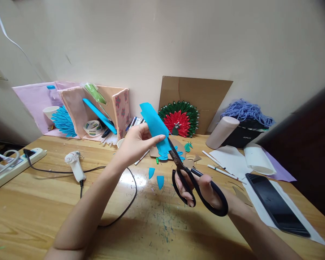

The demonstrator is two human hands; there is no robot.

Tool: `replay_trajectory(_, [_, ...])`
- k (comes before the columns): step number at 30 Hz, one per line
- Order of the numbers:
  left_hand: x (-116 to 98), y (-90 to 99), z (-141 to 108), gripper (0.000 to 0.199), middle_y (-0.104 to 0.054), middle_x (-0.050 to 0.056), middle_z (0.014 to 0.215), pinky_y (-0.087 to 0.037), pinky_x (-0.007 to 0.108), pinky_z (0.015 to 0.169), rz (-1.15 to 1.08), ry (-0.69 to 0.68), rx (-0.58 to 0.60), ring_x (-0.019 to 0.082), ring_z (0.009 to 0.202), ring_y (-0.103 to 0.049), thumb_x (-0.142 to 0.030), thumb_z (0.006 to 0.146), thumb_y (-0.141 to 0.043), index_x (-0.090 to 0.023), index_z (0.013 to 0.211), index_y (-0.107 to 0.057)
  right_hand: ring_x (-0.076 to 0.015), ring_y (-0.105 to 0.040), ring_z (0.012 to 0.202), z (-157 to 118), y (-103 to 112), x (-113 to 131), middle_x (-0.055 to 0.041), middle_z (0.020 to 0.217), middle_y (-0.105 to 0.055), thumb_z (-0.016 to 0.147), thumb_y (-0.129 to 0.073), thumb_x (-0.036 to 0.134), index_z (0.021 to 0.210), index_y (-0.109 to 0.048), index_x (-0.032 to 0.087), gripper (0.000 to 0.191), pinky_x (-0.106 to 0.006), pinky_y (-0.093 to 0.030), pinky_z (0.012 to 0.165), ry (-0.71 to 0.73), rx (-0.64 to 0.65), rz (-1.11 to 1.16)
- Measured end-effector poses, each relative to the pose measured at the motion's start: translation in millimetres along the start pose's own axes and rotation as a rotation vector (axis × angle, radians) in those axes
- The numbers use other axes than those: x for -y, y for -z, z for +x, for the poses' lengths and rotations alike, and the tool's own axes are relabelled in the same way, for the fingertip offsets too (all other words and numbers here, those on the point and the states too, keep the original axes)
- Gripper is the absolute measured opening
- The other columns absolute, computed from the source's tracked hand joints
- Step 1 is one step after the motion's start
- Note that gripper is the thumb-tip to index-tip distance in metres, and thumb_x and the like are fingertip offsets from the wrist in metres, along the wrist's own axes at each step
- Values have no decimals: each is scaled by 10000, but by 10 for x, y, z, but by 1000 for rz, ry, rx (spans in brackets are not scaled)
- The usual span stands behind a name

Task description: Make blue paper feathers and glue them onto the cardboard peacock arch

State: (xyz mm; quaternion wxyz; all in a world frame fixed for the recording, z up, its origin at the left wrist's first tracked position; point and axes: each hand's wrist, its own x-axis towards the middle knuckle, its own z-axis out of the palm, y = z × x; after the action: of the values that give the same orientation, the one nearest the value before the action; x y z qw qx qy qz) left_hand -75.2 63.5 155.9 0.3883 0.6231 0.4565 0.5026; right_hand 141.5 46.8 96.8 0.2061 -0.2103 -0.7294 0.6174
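left hand (135, 144) pinching a blue sheet (155, 124) above the table (56, 209); right hand (209, 193) gripping black scissors (176, 159), blades at the sheet's lower right edge; two blue scraps (160, 182) lie beneath.

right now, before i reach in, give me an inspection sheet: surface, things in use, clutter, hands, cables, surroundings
Surface: glossy light-brown wooden table, dark specks near the front middle.
Things in use: bright blue flat strip, material unclear; large black-handled metal scissors, blade tips at the blue strip's edge.
Clutter: two small blue pointed scraps; black rectangular phone-like device on white paper.
Hands: left hand pinches the blue strip; right hand grips the scissors' handles.
Cables: thin black cable loops across the table, partly hidden by the left forearm.
Surroundings: plain pale wall; brown flat cardboard sheet upright behind a rounded red-and-green craft piece.
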Motion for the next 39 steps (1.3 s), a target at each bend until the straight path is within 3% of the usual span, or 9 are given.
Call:
replay_trajectory(5, [16, 9, 17, 264, -698, 68, 894, -544, 323, 757, -84, -10, 35, 185, 832, -653, -304, 730, -693, -123, 903, -611, -70, -359, 468, 23, -35, -16, 38, 619, -393, 685, -305, 824, 798, -447, 177, 671, -224, -379, 438, -21, -35, 101])
replay_trajectory(12, [12, 28, 34, 267, -687, 71, 903, -534, 301, 739, -92, -13, 42, 169, 818, -642, -316, 750, -671, -125, 925, -606, -55, -345, 449, 74, -30, 45, 49, 581, -375, 579, -535, 799, 655, -413, 182, 633, -183, -334, 376, -122, -92, 206])
replay_trajectory(18, [35, 48, 66, 212, -625, 21, 724, -469, 223, 561, 46, -29, -8, 108, 618, -564, -353, 821, -571, -142, 811, -580, -50, -316, 431, 61, -27, 29, 58, 569, -361, 579, -479, 834, 680, -412, 184, 661, -188, -335, 369, -121, -80, 141])
replay_trajectory(22, [48, 34, 66, 225, -584, 7, 692, -437, 211, 542, 107, -49, -1, 97, 591, -525, -364, 840, -537, -149, 776, -557, -72, -362, 470, 21, -23, -64, 45, 601, -386, 642, -292, 858, 813, -452, 174, 723, -215, -374, 433, -57, -41, 76])
replay_trajectory(26, [53, 11, 52, 199, -554, -1, 676, -421, 202, 542, 117, -67, 25, 90, 593, -505, -333, 858, -512, -158, 766, -539, -83, -389, 471, 10, -20, -104, 44, 584, -406, 673, -224, 846, 828, -457, 172, 730, -229, -382, 456, -22, -30, 50])
replay_trajectory(39, [38, -10, 51, 211, -526, -7, 651, -399, 208, 535, 120, -56, 54, 87, 571, -475, -325, 863, -494, -156, 741, -529, -37, -295, 392, 107, -55, -103, 82, 502, -362, 617, -574, 737, 671, -445, 176, 578, -153, -310, 323, -96, -116, 253])
